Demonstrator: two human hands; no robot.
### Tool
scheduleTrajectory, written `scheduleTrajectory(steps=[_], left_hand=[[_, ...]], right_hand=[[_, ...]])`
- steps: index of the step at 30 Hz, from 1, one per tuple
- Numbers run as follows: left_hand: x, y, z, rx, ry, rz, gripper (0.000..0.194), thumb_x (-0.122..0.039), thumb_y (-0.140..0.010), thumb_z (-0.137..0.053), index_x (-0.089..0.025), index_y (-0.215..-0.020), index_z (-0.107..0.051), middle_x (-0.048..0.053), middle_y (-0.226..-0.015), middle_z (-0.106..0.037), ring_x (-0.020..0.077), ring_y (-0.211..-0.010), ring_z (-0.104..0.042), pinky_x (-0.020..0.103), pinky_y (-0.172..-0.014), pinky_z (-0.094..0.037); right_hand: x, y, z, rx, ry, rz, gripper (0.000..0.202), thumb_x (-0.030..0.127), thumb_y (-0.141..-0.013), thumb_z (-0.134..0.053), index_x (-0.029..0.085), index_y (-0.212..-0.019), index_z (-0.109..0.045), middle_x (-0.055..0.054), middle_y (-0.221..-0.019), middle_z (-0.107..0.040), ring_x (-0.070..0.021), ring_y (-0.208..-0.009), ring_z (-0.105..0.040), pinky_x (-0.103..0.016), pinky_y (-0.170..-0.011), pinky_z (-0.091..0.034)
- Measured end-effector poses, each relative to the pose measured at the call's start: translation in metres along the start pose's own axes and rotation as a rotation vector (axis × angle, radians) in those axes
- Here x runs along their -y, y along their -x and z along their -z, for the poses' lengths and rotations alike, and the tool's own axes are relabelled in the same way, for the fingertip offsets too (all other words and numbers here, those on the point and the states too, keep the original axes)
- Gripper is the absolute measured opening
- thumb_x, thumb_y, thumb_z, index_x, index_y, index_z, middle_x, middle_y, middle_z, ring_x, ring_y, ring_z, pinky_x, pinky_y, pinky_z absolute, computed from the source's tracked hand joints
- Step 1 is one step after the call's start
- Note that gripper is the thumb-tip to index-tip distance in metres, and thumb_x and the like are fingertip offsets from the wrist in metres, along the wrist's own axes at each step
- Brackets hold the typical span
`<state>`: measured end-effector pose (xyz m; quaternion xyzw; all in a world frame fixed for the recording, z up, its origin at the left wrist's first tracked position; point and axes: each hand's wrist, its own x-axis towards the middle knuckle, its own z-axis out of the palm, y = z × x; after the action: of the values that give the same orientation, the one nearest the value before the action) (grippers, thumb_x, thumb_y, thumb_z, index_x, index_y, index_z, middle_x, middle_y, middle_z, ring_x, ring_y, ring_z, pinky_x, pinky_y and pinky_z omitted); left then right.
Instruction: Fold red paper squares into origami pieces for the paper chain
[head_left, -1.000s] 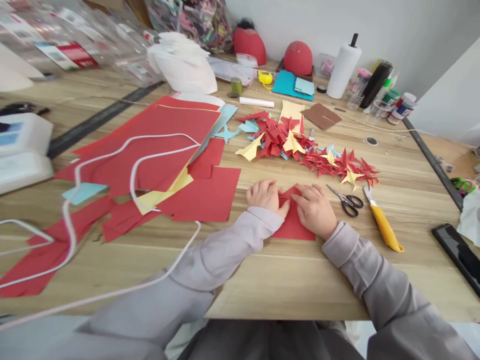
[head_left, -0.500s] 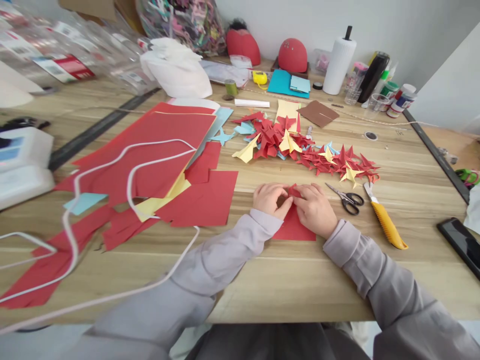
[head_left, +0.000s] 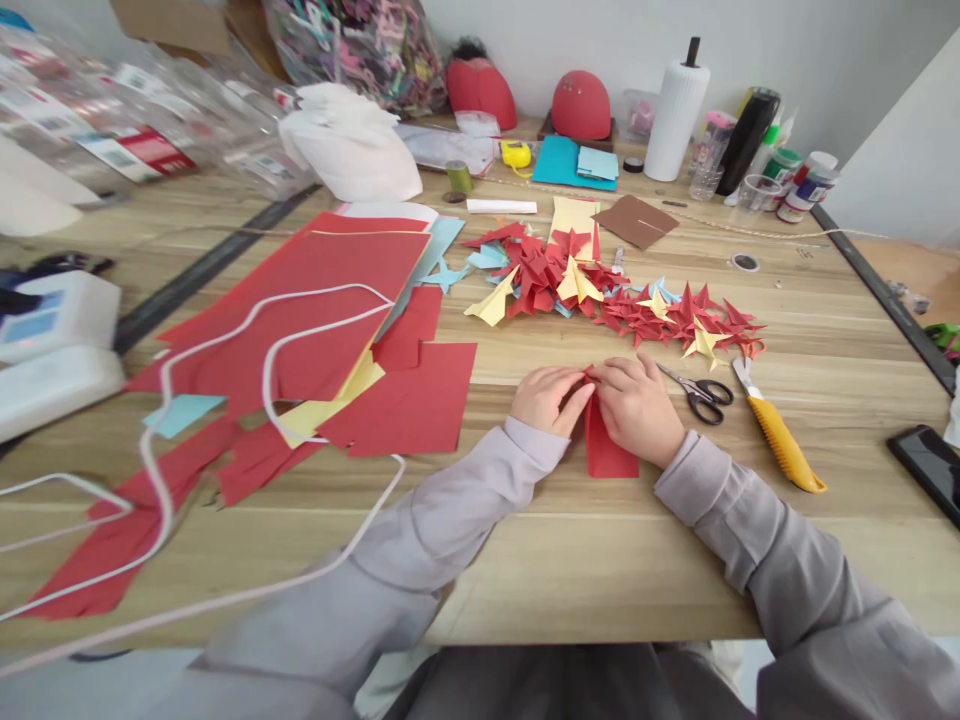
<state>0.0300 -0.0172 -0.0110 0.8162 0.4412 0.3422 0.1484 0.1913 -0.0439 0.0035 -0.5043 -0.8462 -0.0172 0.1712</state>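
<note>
Between my hands lies a piece of red paper (head_left: 613, 455), folded into a narrow strip, its lower end showing on the table. My left hand (head_left: 550, 398) pinches its far end, thumb and fingers closed at the left edge. Fingers of my right hand (head_left: 637, 410) press on the same far end and cover most of the paper's upper part. Just right of my right hand are black-handled scissors (head_left: 706, 398) and a yellow-handled knife (head_left: 786, 443). Beyond my hands spreads a pile of folded paper stars (head_left: 540, 280), mostly red, some yellow and blue.
At left are red paper sheets (head_left: 315, 320) with a white cable (head_left: 268, 370) looped over them. A black phone (head_left: 926, 470) lies at the right edge. Along the back stand a white ribbed bottle (head_left: 676, 122), a yellow tape measure (head_left: 515, 154) and a white bag (head_left: 349, 145).
The red paper, wider before, now shows as a narrow strip folded lengthwise. My hands stay pinched at its far end. The view has shifted slightly.
</note>
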Motion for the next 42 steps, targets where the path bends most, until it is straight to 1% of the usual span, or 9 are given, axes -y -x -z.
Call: scheduleTrajectory(steps=[4, 9, 12, 16, 21, 28, 35, 38, 42], left_hand=[[-0.003, 0.001, 0.001, 0.012, -0.038, -0.004, 0.030, -0.037, -0.084, -0.047, -0.018, -0.096, -0.066, 0.007, -0.103, -0.070, 0.0205, -0.099, -0.061, 0.038, -0.093, -0.046], [-0.012, 0.005, 0.005, 0.057, -0.138, -0.089, 0.027, -0.032, -0.074, -0.054, -0.018, -0.093, -0.068, 0.007, -0.110, -0.067, 0.0233, -0.104, -0.059, 0.042, -0.098, -0.040], [-0.013, 0.005, 0.007, 0.069, -0.144, -0.095, 0.028, -0.033, -0.075, -0.053, -0.018, -0.094, -0.068, 0.007, -0.110, -0.067, 0.0232, -0.103, -0.059, 0.042, -0.097, -0.040], [-0.009, 0.002, 0.008, 0.080, -0.119, -0.108, 0.034, -0.036, -0.078, -0.051, -0.019, -0.102, -0.067, 0.006, -0.110, -0.067, 0.0241, -0.101, -0.060, 0.042, -0.093, -0.044], [-0.003, 0.004, 0.003, 0.061, -0.130, -0.225, 0.034, -0.031, -0.081, -0.048, -0.015, -0.103, -0.067, 0.009, -0.112, -0.066, 0.0250, -0.105, -0.057, 0.042, -0.094, -0.046], [0.003, 0.006, -0.002, -0.001, -0.154, -0.357, 0.028, -0.025, -0.081, -0.048, -0.012, -0.093, -0.070, 0.011, -0.105, -0.068, 0.0256, -0.100, -0.059, 0.042, -0.088, -0.051], [0.004, 0.006, 0.001, 0.023, -0.175, -0.335, 0.025, -0.027, -0.079, -0.051, -0.015, -0.090, -0.071, 0.008, -0.105, -0.069, 0.0259, -0.100, -0.060, 0.043, -0.086, -0.051], [0.004, 0.006, 0.002, 0.027, -0.176, -0.314, 0.024, -0.028, -0.078, -0.054, -0.016, -0.087, -0.072, 0.007, -0.103, -0.070, 0.0261, -0.099, -0.060, 0.044, -0.086, -0.050], [0.005, 0.005, 0.004, 0.047, -0.156, -0.308, 0.026, -0.032, -0.081, -0.052, -0.017, -0.087, -0.072, 0.006, -0.103, -0.070, 0.0252, -0.100, -0.061, 0.044, -0.087, -0.050]], right_hand=[[0.001, 0.000, 0.001, 0.004, 0.027, 0.007, 0.031, 0.018, -0.088, -0.040, 0.019, -0.108, -0.063, -0.007, -0.120, -0.061, -0.0253, -0.117, -0.044, -0.050, -0.104, -0.018], [-0.002, 0.000, 0.004, 0.017, 0.024, -0.069, 0.033, 0.024, -0.087, -0.043, 0.018, -0.114, -0.059, -0.010, -0.127, -0.056, -0.0270, -0.119, -0.041, -0.049, -0.101, -0.021], [-0.004, 0.000, 0.004, 0.033, 0.043, -0.085, 0.035, 0.028, -0.086, -0.044, 0.017, -0.116, -0.058, -0.010, -0.129, -0.053, -0.0290, -0.119, -0.040, -0.049, -0.101, -0.022], [-0.005, -0.001, 0.005, 0.046, 0.061, -0.086, 0.037, 0.031, -0.087, -0.043, 0.017, -0.119, -0.057, -0.011, -0.129, -0.053, -0.0294, -0.118, -0.040, -0.049, -0.101, -0.022], [-0.004, -0.001, 0.008, 0.065, 0.112, -0.086, 0.041, 0.033, -0.087, -0.041, 0.018, -0.124, -0.052, -0.012, -0.131, -0.050, -0.0307, -0.119, -0.039, -0.052, -0.101, -0.019], [-0.001, -0.001, 0.011, 0.090, 0.195, -0.095, 0.044, 0.037, -0.090, -0.034, 0.019, -0.126, -0.050, -0.013, -0.132, -0.048, -0.0324, -0.121, -0.036, -0.055, -0.103, -0.012], [-0.001, -0.001, 0.011, 0.107, 0.184, -0.120, 0.047, 0.038, -0.091, -0.033, 0.020, -0.132, -0.044, -0.013, -0.133, -0.047, -0.0310, -0.118, -0.038, -0.054, -0.102, -0.016], [0.000, -0.001, 0.011, 0.117, 0.184, -0.127, 0.045, 0.039, -0.091, -0.033, 0.024, -0.132, -0.044, -0.013, -0.134, -0.046, -0.0309, -0.118, -0.038, -0.054, -0.100, -0.018], [0.000, -0.001, 0.010, 0.119, 0.183, -0.134, 0.045, 0.039, -0.091, -0.033, 0.024, -0.131, -0.045, -0.012, -0.135, -0.045, -0.0310, -0.120, -0.037, -0.054, -0.100, -0.017]])
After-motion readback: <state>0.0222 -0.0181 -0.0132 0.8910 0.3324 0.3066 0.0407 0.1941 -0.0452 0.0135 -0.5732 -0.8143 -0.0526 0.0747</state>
